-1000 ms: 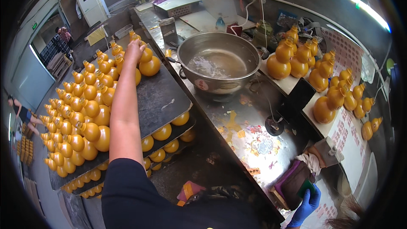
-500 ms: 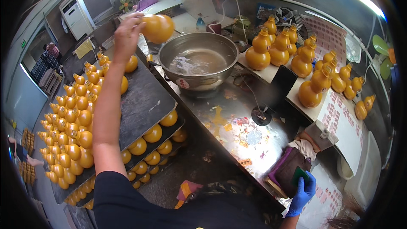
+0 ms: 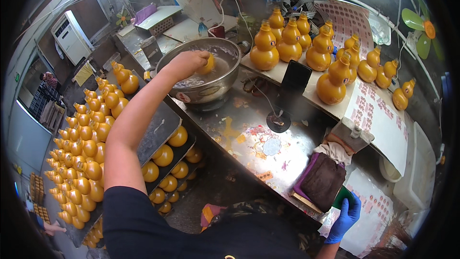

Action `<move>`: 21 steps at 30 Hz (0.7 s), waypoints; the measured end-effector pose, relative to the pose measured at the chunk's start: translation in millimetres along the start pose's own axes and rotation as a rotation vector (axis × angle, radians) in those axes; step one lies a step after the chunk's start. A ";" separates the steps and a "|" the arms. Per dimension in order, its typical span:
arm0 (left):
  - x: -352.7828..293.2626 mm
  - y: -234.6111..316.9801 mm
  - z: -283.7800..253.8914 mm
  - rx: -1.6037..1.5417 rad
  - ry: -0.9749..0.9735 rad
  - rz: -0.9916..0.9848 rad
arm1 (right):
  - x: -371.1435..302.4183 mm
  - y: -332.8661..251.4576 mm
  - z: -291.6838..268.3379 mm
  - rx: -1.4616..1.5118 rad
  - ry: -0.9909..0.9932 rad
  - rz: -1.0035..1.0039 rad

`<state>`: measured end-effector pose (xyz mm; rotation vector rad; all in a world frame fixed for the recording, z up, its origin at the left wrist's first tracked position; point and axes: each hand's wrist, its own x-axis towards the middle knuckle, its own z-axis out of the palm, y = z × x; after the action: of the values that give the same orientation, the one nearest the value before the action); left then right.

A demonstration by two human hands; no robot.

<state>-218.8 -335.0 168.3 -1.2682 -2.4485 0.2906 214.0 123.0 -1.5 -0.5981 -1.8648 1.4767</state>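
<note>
Rows of amber gourd-shaped bottles [image 3: 79, 163] crowd the left side of a black board [image 3: 160, 127], reaching its far corner, with bare surface along its right edge; more round bottles [image 3: 164, 156] show on the layers beneath.

Next comes the bare left hand [image 3: 190, 64], its fingers closed on one end of a held gourd [image 3: 207, 65], whose neck the hand hides. The held gourd is inside the rim of a metal basin [image 3: 213, 88] near the left edge of a stained metal workbench [image 3: 230, 120]; whether it touches the water cannot be told.

Further right, a black phone [image 3: 295, 75] stands upright above a round base [image 3: 278, 122]. Behind it, finished-looking gourds [image 3: 332, 85] stand along a pale board [image 3: 314, 97]. Toward the workbench's near end lies a folded brown cloth [image 3: 324, 180]. Just beside its right edge, the blue-gloved right hand [image 3: 346, 218] pinches a green card [image 3: 342, 196]. Rightmost, a sheet with red prints [image 3: 369, 108] hangs over the pale board's near edge.
</note>
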 end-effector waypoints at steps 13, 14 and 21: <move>28.2 -13.6 12.0 0.015 -0.060 0.010 | 3.2 12.5 1.0 0.025 -0.014 0.034; 28.8 -14.0 14.9 0.029 -0.114 0.019 | 3.4 12.7 1.8 0.019 -0.015 0.032; 29.1 -17.2 14.6 0.013 0.062 -0.362 | 7.1 -1.2 7.0 0.246 0.020 0.097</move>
<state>-253.0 -321.3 167.4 -0.7929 -2.5555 0.1651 204.1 123.2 0.3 -0.5885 -1.6253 1.7246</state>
